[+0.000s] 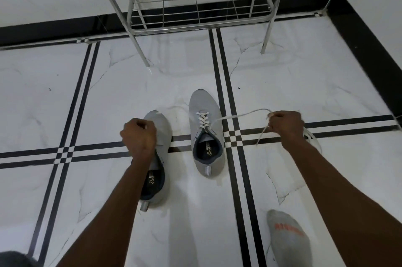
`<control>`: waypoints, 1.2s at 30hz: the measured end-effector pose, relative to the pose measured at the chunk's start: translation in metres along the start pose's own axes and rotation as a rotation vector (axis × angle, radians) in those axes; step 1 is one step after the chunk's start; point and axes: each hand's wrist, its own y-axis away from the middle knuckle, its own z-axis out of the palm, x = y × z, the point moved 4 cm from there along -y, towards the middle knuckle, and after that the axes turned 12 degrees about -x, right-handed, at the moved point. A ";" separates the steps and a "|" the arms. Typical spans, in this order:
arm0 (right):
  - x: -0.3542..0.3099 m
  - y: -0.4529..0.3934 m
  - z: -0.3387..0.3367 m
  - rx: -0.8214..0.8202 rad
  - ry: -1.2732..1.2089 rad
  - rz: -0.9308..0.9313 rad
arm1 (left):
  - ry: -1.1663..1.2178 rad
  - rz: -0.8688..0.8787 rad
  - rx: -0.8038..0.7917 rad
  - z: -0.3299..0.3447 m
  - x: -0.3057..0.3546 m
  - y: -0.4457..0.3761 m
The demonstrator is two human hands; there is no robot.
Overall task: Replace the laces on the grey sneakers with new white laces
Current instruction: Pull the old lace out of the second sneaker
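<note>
Two hands are visible: the right hand (286,126) grips a white lace (237,115) pulled taut from the laced sneaker (206,134); the left hand (139,136) is fisted over the second sneaker (155,164), its contents indiscernible. Two grey sneakers lie on the floor (108,92), one left of the laced sneaker. One metal rack (195,5) stands beyond it, one socked foot (287,238) nearer.

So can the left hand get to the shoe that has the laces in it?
Probably yes. The left hand is over the unlaced sneaker, and only bare floor separates it from the laced sneaker.

Grey sneakers (206,134), white laces (203,120), black-striped floor (225,136).
</note>
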 end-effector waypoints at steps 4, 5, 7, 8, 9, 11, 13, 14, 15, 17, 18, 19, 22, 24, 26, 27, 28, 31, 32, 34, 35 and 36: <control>0.001 -0.006 0.008 -0.089 0.120 -0.082 | -0.104 0.114 -0.009 0.005 0.004 0.009; -0.006 0.002 0.017 -0.091 0.173 -0.160 | -0.111 0.203 -0.042 0.013 0.010 0.016; -0.023 0.024 0.043 -0.161 0.210 -0.301 | -0.056 0.351 -0.191 0.036 0.021 0.033; -0.032 0.035 0.060 -0.265 0.237 -0.351 | -0.022 0.390 -0.301 0.049 0.025 0.042; -0.036 0.045 0.077 -0.388 0.287 -0.374 | -0.014 0.423 -0.399 0.061 0.027 0.050; -0.037 0.060 0.102 -0.527 0.403 -0.431 | -0.064 0.481 -0.480 0.077 0.028 0.062; -0.034 0.065 0.115 -0.486 0.479 -0.509 | -0.081 0.467 -0.458 0.083 0.027 0.065; -0.034 0.067 0.118 -0.444 0.498 -0.555 | -0.079 0.453 -0.444 0.084 0.027 0.065; -0.036 0.070 0.120 -0.406 0.507 -0.594 | -0.082 0.436 -0.432 0.086 0.027 0.064; -0.041 0.073 0.124 -0.339 0.548 -0.632 | -0.099 0.405 -0.411 0.088 0.029 0.064; -0.044 0.074 0.126 -0.311 0.586 -0.641 | -0.107 0.395 -0.395 0.089 0.030 0.063; -0.047 0.075 0.128 -0.292 0.617 -0.647 | -0.117 0.392 -0.372 0.089 0.029 0.062; -0.046 0.071 0.122 -0.288 0.537 -0.639 | -0.169 0.413 -0.317 0.086 0.027 0.059; -0.041 0.064 0.106 -0.287 0.375 -0.576 | -0.160 0.427 -0.294 0.080 0.022 0.055; -0.037 0.058 0.094 -0.304 0.270 -0.526 | -0.094 0.377 -0.274 0.071 0.016 0.051; -0.035 0.056 0.092 -0.327 0.240 -0.503 | -0.049 0.331 -0.261 0.067 0.012 0.048; -0.033 0.054 0.092 -0.354 0.217 -0.473 | 0.001 0.280 -0.246 0.065 0.009 0.046; -0.026 0.052 0.095 -0.378 0.140 -0.393 | 0.083 0.205 -0.253 0.067 0.007 0.047; -0.023 0.052 0.095 -0.363 0.143 -0.395 | 0.075 0.212 -0.273 0.069 0.009 0.051; -0.022 0.054 0.097 -0.355 0.161 -0.407 | 0.042 0.277 -0.294 0.070 0.017 0.057; -0.023 0.055 0.098 -0.361 0.158 -0.405 | 0.004 0.341 -0.292 0.072 0.023 0.059; -0.024 0.056 0.098 -0.370 0.151 -0.402 | -0.054 0.422 -0.296 0.075 0.030 0.062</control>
